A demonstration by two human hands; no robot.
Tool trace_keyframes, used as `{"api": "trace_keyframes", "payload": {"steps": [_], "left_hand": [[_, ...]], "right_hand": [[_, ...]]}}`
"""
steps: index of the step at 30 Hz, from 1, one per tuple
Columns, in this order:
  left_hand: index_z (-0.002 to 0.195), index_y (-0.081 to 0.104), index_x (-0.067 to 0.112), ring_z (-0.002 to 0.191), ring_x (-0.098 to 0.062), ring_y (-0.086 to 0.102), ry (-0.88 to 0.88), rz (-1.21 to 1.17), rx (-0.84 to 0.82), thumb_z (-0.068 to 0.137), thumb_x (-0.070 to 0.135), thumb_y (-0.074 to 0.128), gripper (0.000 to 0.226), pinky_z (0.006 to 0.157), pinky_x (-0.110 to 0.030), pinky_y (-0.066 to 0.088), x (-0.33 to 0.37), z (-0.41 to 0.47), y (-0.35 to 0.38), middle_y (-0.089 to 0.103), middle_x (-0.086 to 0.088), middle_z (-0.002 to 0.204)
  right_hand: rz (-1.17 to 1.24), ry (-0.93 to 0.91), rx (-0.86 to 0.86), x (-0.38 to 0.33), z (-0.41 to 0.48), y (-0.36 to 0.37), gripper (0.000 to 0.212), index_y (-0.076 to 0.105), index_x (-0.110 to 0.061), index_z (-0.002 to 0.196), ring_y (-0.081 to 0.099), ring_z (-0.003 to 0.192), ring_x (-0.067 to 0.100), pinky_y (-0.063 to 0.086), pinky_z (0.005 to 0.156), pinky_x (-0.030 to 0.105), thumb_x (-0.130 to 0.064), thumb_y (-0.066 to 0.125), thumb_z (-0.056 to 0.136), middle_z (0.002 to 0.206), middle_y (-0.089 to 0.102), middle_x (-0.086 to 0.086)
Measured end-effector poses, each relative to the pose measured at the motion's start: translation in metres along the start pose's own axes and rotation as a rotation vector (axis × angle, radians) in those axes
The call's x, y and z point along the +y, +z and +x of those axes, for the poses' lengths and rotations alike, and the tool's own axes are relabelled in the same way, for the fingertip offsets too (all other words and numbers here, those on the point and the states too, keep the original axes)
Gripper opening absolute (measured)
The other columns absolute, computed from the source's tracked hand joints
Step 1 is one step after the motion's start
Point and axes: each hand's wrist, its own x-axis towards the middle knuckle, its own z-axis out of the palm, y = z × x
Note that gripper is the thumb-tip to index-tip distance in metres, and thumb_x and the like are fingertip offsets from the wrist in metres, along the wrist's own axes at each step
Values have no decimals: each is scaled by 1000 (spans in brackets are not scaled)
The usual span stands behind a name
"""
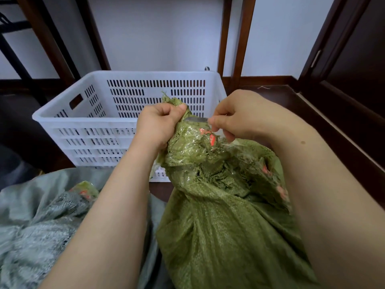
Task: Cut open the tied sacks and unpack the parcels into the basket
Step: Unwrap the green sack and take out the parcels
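the green woven sack [218, 215] stands right in front of me, on the near side of the white slotted basket [87, 122], its bunched neck raised against the basket's near wall. clear tape with red print [210, 136] is wound around that neck, and the weave there is frayed into loose threads. my left hand [158, 124] is clenched around the top tuft of the neck, fist tight, thumb pressed on the cloth. my right hand [235, 115] sits just beside it, on the side away from the basket's handle hole, fingers pinched narrow around a small grey blade [195, 120] whose tip lies against the sack's neck, between the two hands. i cannot tell what kind of knife it is; only the flat metal shows. both forearms are bare and reach forward over the sack's body.

nearer to me than the basket and on its handle-hole side lies a grey woven sack [37, 226], crumpled, with a taped green-and-red knot [85, 189] on top. the basket rests on a dark wooden floor [295, 101], and behind it stand dark wooden posts [243, 38] against a pale wall [156, 32].
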Motion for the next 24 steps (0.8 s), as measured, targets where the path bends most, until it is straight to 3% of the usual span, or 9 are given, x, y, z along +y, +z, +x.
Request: {"api": "trace_keyframes", "payload": {"steps": [5,9,15,17,19,21,24], "left_hand": [[76,66,9,25,-4,28,-33,-27,-23,88,34,65,28,33,-7,22,2,-1,-2,36,11,33],[70,65,15,25,-4,27,-45,-13,-33,88,37,65,29,32,-9,22,3,-1,-1,37,10,34],[82,68,-3,27,1,36,72,81,-33,86,30,69,33,34,-8,29,2,0,0,42,15,32],[75,70,-1,40,3,46,141,147,-43,83,28,72,30,50,-16,45,2,2,0,53,16,43],[62,70,17,58,-10,58,172,200,-50,80,26,75,21,71,-35,57,0,4,0,65,8,60],[54,67,28,63,-21,59,184,268,-43,80,25,74,28,74,-48,56,-2,6,1,66,6,63],[52,68,30,66,-25,64,233,314,-19,81,24,70,29,72,-51,56,-3,3,5,66,10,62]], "right_hand": [[-34,3,18,-7,-6,-12,26,71,-17,78,53,52,7,44,57,26,-30,55,94,57,63,-2],[-111,31,-1,-12,-2,-2,27,72,-14,84,63,72,21,53,73,34,-31,54,94,70,67,4],[-250,47,-22,-19,0,6,22,65,-17,98,60,84,23,50,74,34,-34,52,95,74,56,-2],[-332,28,-4,-24,0,10,14,60,-20,94,56,84,23,44,71,33,-31,52,94,77,52,-3],[-398,27,11,-30,1,16,8,53,-22,87,52,80,25,42,68,34,-26,53,94,75,49,-2],[-423,30,11,-36,3,23,7,49,-21,88,48,79,25,39,67,36,-22,50,95,70,42,-2],[-424,24,0,-41,5,34,14,55,-21,106,45,79,23,37,68,37,-20,45,96,69,36,-3]]}}
